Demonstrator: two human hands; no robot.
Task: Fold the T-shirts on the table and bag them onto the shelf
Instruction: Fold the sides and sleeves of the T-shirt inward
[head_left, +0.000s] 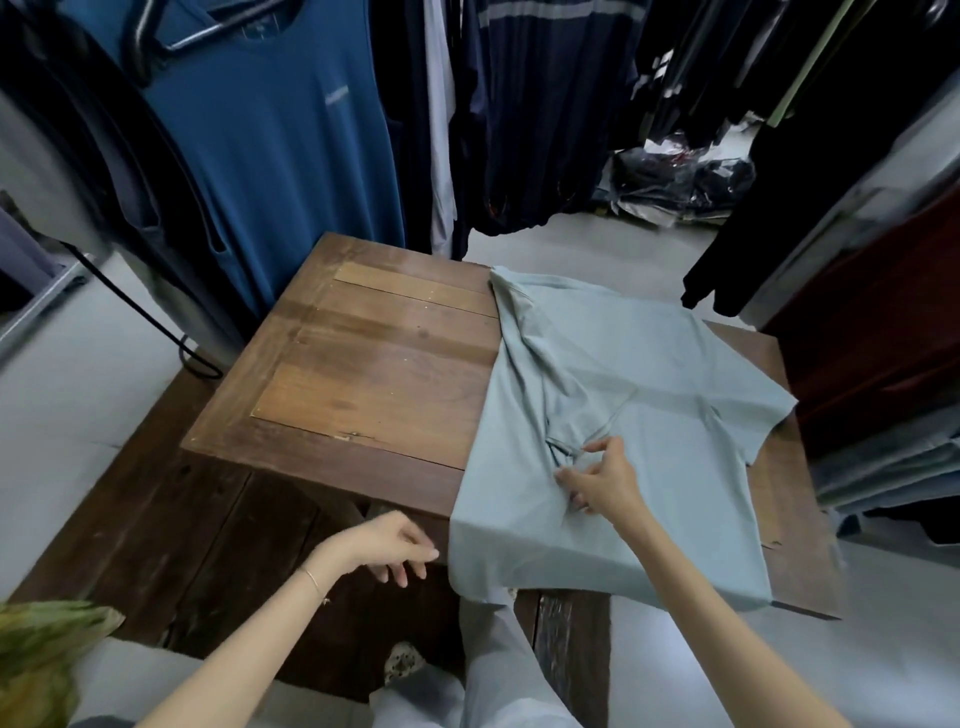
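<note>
Now my right hand (605, 480) pinches the pale T-shirt (639, 384) at its collar on the table (363, 364). My left hand (387, 543) hangs loose, grasping nothing.

One pale T-shirt (613, 415), one wooden table (374, 364), two hands.

A pale green T-shirt (623, 415) lies spread on the wooden table (374, 364).
</note>
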